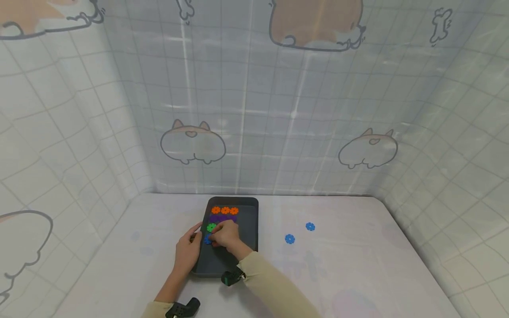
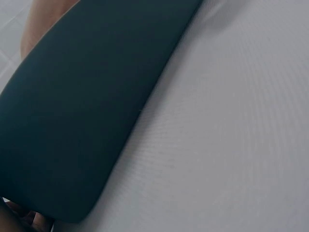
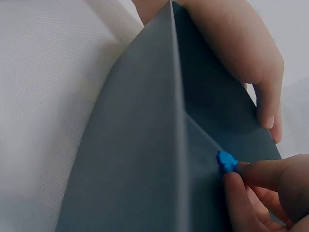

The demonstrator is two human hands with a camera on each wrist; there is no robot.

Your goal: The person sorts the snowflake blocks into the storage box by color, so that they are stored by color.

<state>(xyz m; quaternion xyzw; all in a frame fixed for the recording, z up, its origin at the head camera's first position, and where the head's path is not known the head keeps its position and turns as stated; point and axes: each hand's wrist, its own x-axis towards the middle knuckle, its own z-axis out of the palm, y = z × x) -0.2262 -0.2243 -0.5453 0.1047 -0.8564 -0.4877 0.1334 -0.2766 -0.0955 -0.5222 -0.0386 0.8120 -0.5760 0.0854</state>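
Observation:
A dark grey tray (image 1: 248,229) lies lengthwise on the table. My left hand (image 1: 188,251) grips its left rim, thumb and fingers at the wall in the right wrist view. Over the tray, my right hand (image 1: 226,234) pinches a blue flower-shaped piece (image 3: 226,160) between thumb and fingertips, close to the tray floor. Farther up the tray is a row of orange flower pieces (image 1: 225,210), with purple pieces (image 1: 222,218) below it. A green flower piece (image 1: 211,227) sits under the purple ones, just above the right fingertips. The right hand hides part of the tray.
Two loose blue flower pieces, one nearer (image 1: 290,239) and one farther (image 1: 310,226), lie on the white table (image 1: 338,256) right of the tray. A tiled-pattern curtain (image 1: 262,97) with cartoon dogs surrounds the table at the back and sides.

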